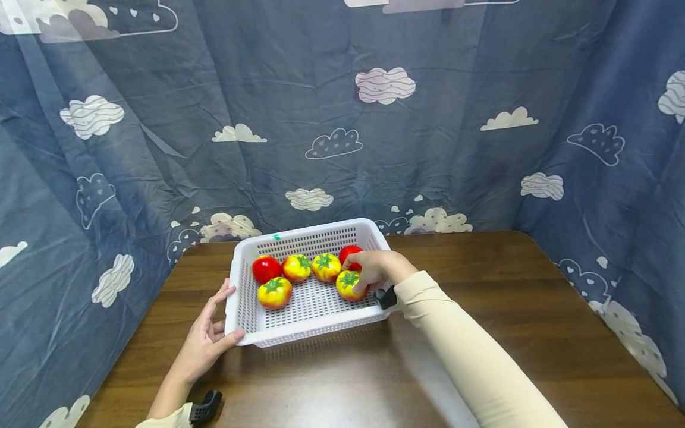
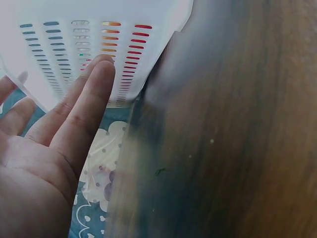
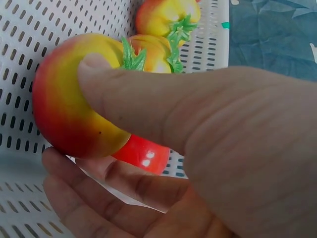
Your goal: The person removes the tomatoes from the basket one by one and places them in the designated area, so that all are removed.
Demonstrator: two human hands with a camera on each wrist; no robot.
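Observation:
A white plastic basket holds several artificial tomatoes. My right hand reaches over its right side and grips a yellow-and-red tomato with a green leafy top. In the right wrist view, the thumb presses on this tomato and the fingers curve around its lower side. A plain red tomato sits just behind, partly covered by that hand. At the basket's left end, my left hand touches the rim with spread fingers and thumb. The left wrist view shows its fingers straight against the slotted outer wall.
Two yellow tomatoes stand mid-basket, one beside the other. At the left are a red tomato and another yellow-red one. The basket rests on a brown wooden table; a blue cloud-patterned curtain hangs behind.

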